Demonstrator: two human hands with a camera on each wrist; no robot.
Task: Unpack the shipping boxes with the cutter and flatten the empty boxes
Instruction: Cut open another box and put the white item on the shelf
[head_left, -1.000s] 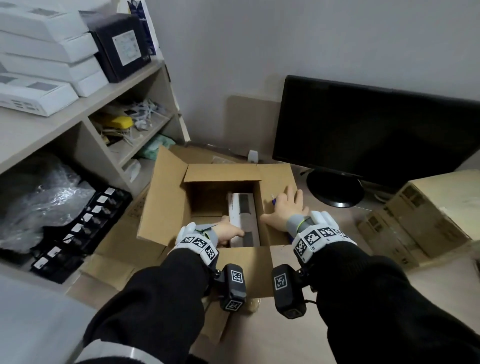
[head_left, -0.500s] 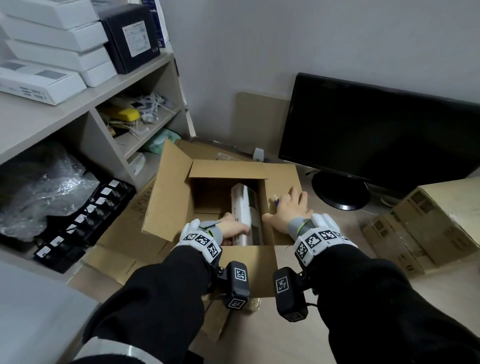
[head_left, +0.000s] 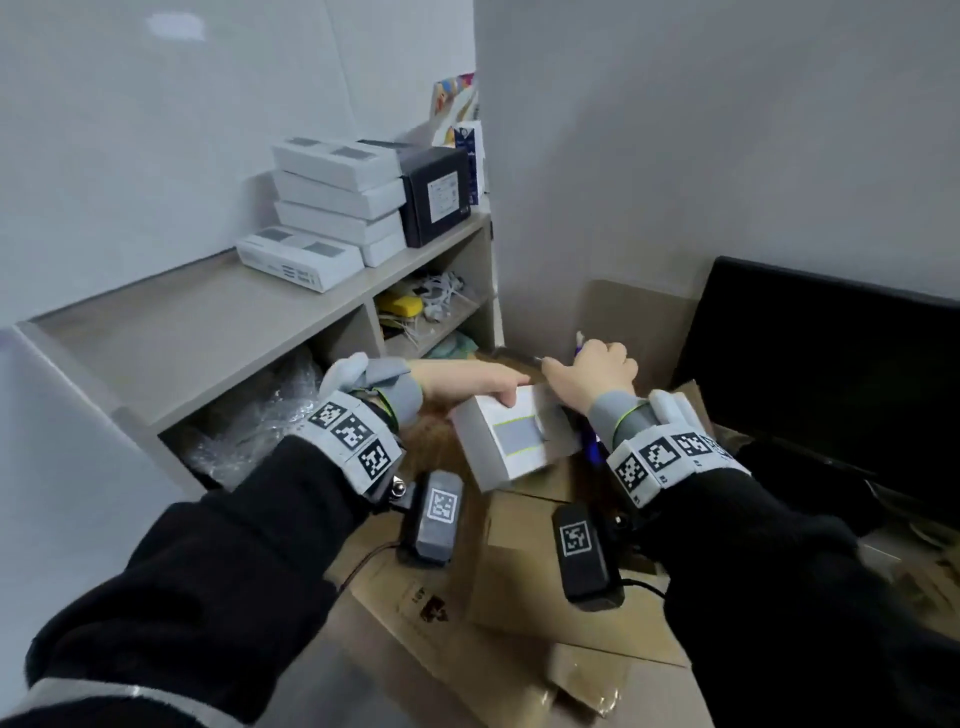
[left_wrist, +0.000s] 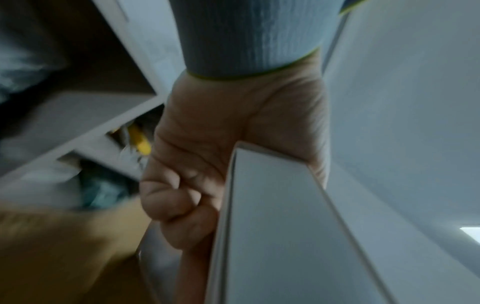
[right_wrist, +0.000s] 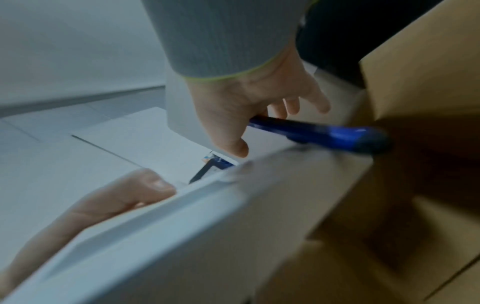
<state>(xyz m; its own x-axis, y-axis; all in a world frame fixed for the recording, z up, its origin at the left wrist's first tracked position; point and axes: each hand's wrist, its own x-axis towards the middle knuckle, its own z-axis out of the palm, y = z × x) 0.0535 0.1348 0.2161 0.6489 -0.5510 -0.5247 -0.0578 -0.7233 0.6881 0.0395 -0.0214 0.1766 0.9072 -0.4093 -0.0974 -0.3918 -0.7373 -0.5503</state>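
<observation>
white box (head_left: 511, 439) gripped by left hand (head_left: 462, 379), right hand (head_left: 592, 376) curled round blue cutter (right_wrist: 319, 131). raised above open shipping box (head_left: 545, 571); shelf (head_left: 208, 327) left, monitor (head_left: 831, 384) right.

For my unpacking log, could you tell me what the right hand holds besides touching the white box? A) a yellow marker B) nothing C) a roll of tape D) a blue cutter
D: the right hand has its fingers curled round the blue cutter beside the white box.

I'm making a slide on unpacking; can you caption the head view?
Both hands, left hand and right hand, lift a white box above the cardboard box; the right also holds a blue cutter.
</observation>
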